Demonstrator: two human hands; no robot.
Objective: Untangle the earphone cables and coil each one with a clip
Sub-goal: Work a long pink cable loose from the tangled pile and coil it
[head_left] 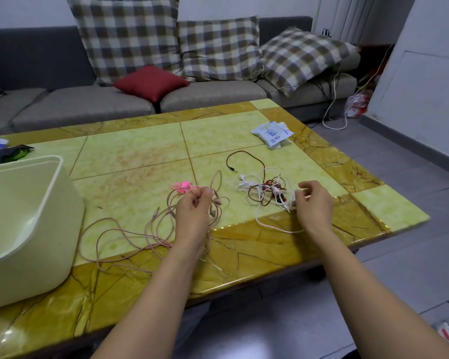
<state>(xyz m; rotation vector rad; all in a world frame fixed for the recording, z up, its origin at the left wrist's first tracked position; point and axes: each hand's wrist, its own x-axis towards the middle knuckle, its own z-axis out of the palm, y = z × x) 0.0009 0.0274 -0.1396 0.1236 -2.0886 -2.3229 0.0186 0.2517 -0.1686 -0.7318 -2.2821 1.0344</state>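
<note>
Grips a gathered bunch of the pink cable (119, 229) in the left hand (192, 206), well right of the cream tub (60, 161) — fingers curled round several strands, seemingly raised a little off the table (140, 151), probably to let the loops hang free and expose the crossings. Lets the rest of that cable trail back toward the tub in slack curves over the tabletop, jack end loose, nothing coiled yet. Has the pink clip (183, 187) lying just beyond the left fingertips, right of the tub and farther back than its front wall, seemingly parked there for grabbing after forming a coil. Has the tangle of white and dark red cables (265, 190) lying farther right again from the tub, flat on the table, with the dark red cable (241, 151) arcing out behind and the white cable (270, 225) spilling a loop forward. Hovers the right hand (313, 200) at the side of that tangle away from the tub, fingers loosely bent, thumb close to a plug; cannot tell whether pinching it or merely poised beside it. Judging by this, on the first cable: separated from the knot, not yet wound, two more to free. Calls next for winding the pink strands into even turns without dragging slack into the tangle — a real risk with loops lying so near. Farthest from the tub, a white packet (271, 133), no part of the job.
</note>
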